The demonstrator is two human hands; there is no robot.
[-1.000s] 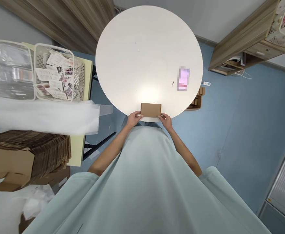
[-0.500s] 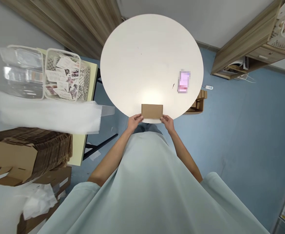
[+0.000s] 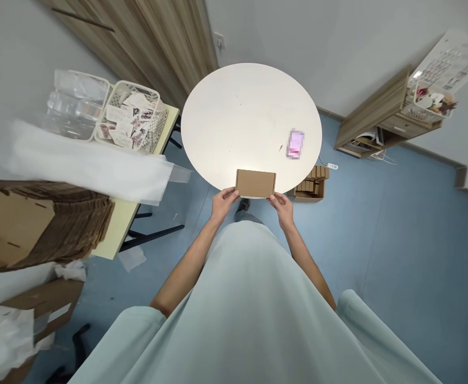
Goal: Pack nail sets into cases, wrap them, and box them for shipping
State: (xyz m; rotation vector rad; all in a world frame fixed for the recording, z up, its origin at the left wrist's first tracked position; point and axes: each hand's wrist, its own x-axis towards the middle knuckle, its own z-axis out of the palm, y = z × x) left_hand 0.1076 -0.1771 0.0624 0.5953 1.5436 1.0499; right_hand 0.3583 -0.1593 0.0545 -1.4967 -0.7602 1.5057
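Observation:
A small flat brown cardboard box [image 3: 255,183] is held closed at the near edge of the round white table [image 3: 245,117]. My left hand [image 3: 222,205] grips its near left corner, thumb on top. At the near right corner, my right hand [image 3: 283,208] pinches the box in the same way. The fingers under the box are hidden. To the right on the tabletop lies a blurred-out pinkish phone-like item [image 3: 295,144], apart from both hands.
Below the table's right edge, an open carton [image 3: 309,198] holds several small brown boxes. On the left, a yellow side table [image 3: 111,234] bears a basket of cards [image 3: 157,128], white wrapping [image 3: 85,166] and stacked flat cardboard [image 3: 77,226]. A wooden cabinet [image 3: 373,114] stands right.
The view has shifted and turned, so the table sits lower and looks smaller. Both hands still hold the box, which now appears slightly raised and tilted, overlapping the table edge.

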